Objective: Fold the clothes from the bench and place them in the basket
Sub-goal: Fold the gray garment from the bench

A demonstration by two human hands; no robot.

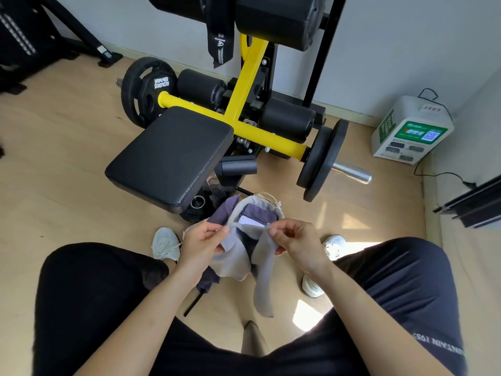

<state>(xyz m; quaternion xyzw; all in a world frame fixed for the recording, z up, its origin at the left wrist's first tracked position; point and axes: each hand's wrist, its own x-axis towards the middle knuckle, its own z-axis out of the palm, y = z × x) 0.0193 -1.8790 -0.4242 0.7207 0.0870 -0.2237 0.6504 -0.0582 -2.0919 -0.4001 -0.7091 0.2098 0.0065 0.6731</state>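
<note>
I hold a light grey garment point(235, 260) stretched between both hands above the floor. My left hand point(202, 241) pinches its left edge and my right hand point(294, 240) pinches its right edge; a strip of it dangles down past my knees. Just beyond my hands stands the pale fabric basket point(273, 206) with folded purple-grey cloth point(257, 213) inside. A purple garment point(219, 211) hangs over the basket's left side and shows again below my left wrist. The black padded bench seat point(170, 156) lies bare, behind and left of the basket.
The yellow-framed weight machine point(244, 85) with black plates point(322, 158) and a protruding steel bar point(352, 172) stands behind the basket. A white box point(412, 131) with a cable sits at the right wall. My legs in black trousers and white shoes flank the basket.
</note>
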